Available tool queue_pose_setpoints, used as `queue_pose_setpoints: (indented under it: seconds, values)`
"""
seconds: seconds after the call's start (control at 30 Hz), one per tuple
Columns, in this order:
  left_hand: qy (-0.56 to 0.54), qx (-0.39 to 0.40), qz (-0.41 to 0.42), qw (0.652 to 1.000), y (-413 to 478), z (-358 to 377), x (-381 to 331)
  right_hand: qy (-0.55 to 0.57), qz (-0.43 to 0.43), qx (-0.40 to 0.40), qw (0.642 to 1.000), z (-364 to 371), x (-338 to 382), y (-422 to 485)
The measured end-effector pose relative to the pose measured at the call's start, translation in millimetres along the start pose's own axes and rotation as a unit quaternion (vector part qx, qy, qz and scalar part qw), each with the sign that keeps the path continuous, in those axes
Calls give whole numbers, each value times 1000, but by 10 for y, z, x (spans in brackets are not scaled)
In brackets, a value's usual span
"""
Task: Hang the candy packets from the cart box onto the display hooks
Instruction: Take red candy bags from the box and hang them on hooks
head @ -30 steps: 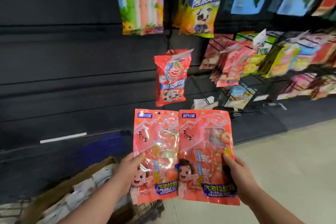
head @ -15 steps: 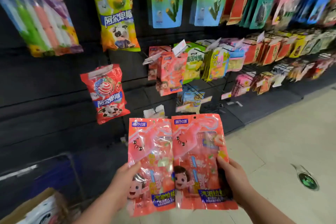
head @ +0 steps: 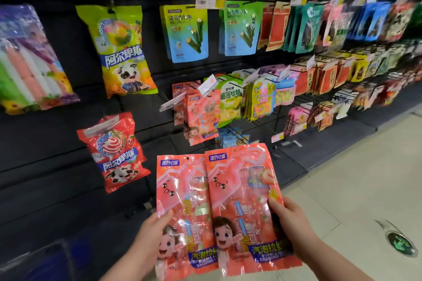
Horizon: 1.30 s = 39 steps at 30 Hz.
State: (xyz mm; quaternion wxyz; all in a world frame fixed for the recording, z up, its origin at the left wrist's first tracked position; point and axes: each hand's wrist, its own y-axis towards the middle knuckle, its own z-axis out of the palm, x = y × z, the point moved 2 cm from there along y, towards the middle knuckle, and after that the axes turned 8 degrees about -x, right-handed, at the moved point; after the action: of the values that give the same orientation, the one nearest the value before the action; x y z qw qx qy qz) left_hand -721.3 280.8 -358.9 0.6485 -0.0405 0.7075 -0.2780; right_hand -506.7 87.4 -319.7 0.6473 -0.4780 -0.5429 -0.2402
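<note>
the left hand (head: 149, 238) pinches the left packet (head: 182, 207) at its lower left edge, thumb on the front. the right hand (head: 291, 223) grips the right packet (head: 244, 203) by its right edge. both packets stand upright, side by side and overlapping, below matching packets on a hook (head: 201, 114).

Two packets (head: 228, 210) — coral-pink, cartoon-face print; hanging bag (head: 114, 153) — red, swirl and cow.

Glossy crinkled plastic candy packets (head: 228, 207)
</note>
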Motion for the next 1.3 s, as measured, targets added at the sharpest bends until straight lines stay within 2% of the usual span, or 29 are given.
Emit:
queue_pose_setpoints:
  seconds: [0.33,0.6,0.9,1.3]
  values:
    - [25,21,23,999,958,426,-474,-23,-16,-3,1000,331,617,1017]
    - [37,16,16,999,1448,509,-698,-23,-7,-21,1000,660,758,1620]
    - [31,-42,1,999,1554,612,-778,-19,-7,45,999,909,965,2265]
    - [-46,-155,-32,986,1468,1020,-732,-66,-16,150,986,1044,1110,3081]
